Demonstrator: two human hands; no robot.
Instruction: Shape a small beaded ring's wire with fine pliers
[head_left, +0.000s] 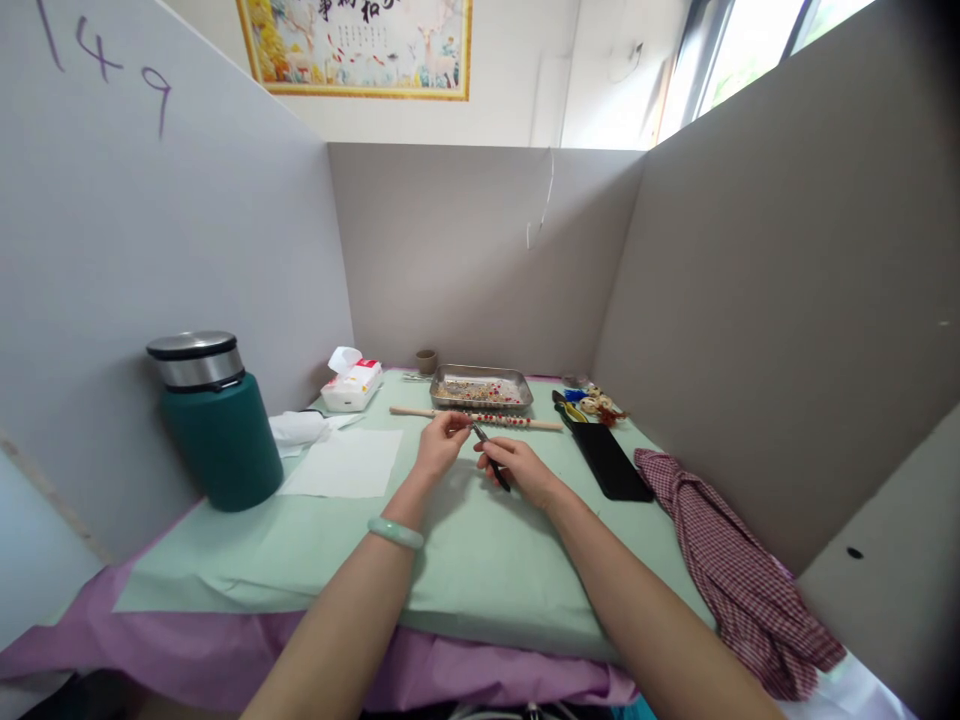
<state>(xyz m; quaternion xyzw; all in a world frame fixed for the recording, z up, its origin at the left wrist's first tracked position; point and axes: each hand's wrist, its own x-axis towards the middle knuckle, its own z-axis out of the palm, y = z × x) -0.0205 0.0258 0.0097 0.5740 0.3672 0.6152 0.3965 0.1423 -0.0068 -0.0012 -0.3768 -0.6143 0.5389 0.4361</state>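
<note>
My left hand (441,443) is raised over the green mat (465,560), its fingertips pinched together on something too small to make out. My right hand (517,468) is closed around a thin dark tool (490,456) whose tip points up toward the left fingertips. Just beyond the hands lies a wooden stick (420,412) strung with red and white beads. Behind it stands a metal tray (481,387) holding small beads. A pale green bangle (395,533) circles my left wrist.
A dark green flask (217,425) with a steel lid stands at the left, near white paper (341,463) and a tissue pack (351,384). A black case (609,462), bead ornaments (592,403) and checked cloth (735,570) lie at the right. Grey partitions enclose the desk.
</note>
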